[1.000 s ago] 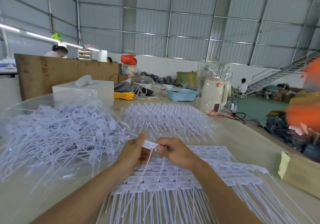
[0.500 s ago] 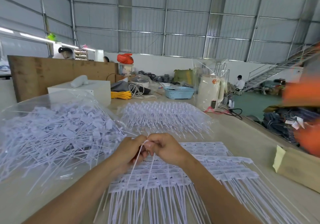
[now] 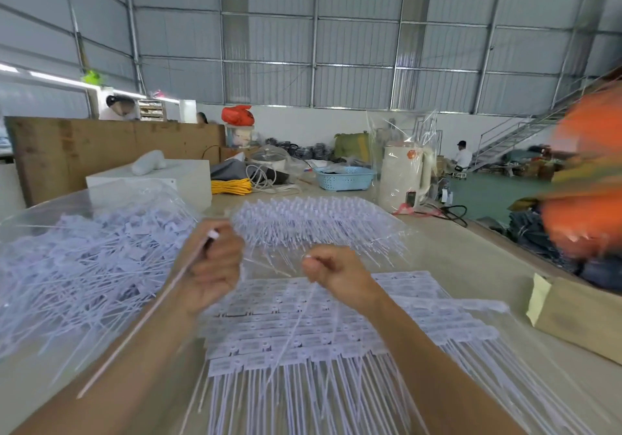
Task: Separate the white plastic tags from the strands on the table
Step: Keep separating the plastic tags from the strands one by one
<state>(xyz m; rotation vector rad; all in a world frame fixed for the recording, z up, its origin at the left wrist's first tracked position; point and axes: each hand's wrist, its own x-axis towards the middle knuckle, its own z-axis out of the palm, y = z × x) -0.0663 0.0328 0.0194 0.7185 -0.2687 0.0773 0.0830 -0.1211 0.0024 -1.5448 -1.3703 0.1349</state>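
Head view showed thin, stiff white plastic strands, each ending in a small flat rectangular tag. The left hand [image 3: 210,266] was curled around one tag strand [image 3: 148,317], its tail slanting down past the forearm. The right hand [image 3: 331,273] pinched a second strand [image 3: 292,327] that hung, blurred, over the joined sheets of tags [image 3: 336,333] lying flat on the bench [image 3: 471,259], tails running toward the person. Left of the hands a loose heap of tags [image 3: 74,266] lay in crinkled clear film; a bristly second heap [image 3: 316,222] sat beyond. The bench top was smooth and beige, inside a hall with grey corrugated metal walls. A tan cardboard box [image 3: 582,317] rested at the right edge, a blue perforated basket [image 3: 343,179] and a film-wrapped white kettle [image 3: 404,175] farther back. A blurred orange shape [image 3: 585,179] blocked the right side
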